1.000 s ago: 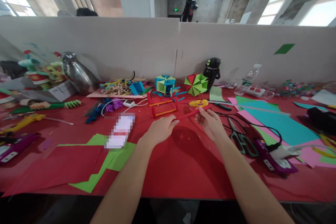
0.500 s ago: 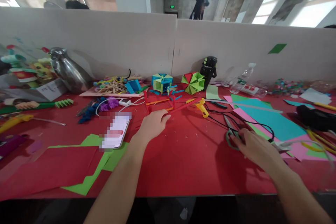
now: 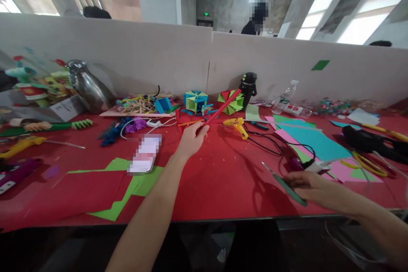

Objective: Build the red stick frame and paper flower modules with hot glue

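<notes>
Starting on the left, there's red paper [image 3: 89, 195] layered over green paper [image 3: 143, 185] on the red worktop [image 3: 219, 195], with a phone [image 3: 145, 155] partly on the green. Next, the left hand [image 3: 191, 138] pinches a red strip [image 3: 225, 106] between its fingers — it tilts up and right, with a red-and-orange frame [image 3: 177, 118] just behind the hand. A yellow glue gun [image 3: 237, 126] lies between the two hands, farther back. Then the right hand [image 3: 310, 187] has scissors [image 3: 288, 189] raised off the surface, tips pointing left; fingers look curled on the green handles, though they're seen edge-on. Blue paper [image 3: 314, 140] lies beyond that hand.
</notes>
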{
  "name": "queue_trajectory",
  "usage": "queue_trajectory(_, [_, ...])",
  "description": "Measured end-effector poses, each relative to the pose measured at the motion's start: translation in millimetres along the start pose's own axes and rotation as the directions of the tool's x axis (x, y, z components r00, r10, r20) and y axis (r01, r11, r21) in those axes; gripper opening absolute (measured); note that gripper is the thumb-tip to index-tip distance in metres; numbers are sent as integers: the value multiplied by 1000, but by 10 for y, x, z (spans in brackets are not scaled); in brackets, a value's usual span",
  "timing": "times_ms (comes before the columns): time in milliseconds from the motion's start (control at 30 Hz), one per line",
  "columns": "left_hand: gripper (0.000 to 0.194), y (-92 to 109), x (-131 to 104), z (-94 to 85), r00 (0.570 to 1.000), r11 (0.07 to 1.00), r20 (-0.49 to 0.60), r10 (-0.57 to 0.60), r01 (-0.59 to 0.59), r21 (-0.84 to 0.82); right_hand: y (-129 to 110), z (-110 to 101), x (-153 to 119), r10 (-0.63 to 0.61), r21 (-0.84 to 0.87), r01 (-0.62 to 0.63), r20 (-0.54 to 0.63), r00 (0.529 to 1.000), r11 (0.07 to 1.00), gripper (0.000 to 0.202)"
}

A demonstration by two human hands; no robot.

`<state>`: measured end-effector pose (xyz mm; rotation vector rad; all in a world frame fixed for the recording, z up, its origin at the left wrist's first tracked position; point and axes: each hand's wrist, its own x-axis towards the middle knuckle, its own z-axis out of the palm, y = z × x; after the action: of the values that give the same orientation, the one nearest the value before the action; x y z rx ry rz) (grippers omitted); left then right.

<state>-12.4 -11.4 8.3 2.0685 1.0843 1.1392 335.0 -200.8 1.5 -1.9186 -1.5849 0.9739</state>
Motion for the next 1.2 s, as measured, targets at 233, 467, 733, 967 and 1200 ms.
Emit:
queue_trajectory(233, [35, 120, 66, -137, 999, 997, -26, 25, -26, -69, -672, 599, 415, -173, 458, 214, -129, 976, 863, 44])
queue_trajectory(467, [33, 89, 197, -332, 995, 995, -66, 73, -67, 80, -1016, 933, 1329, -336, 457, 378, -174, 926, 805, 48])
queue_trajectory(733, [28, -14, 34, -317, 996, 974, 88, 27, -46, 221, -976, 1101, 1477, -372, 545, 416, -195, 907, 728, 41])
queue_trajectory(967, [33, 6, 17, -405, 991, 919, 136, 6, -60, 389, -979, 1054, 1378, -313, 589, 348, -165, 935, 729, 40])
queue_trajectory(1200, [33, -13, 33, -433, 987, 793, -52, 153, -91, 602, -1035, 1032, 1326, -266, 552, 305, -153, 952, 776, 41])
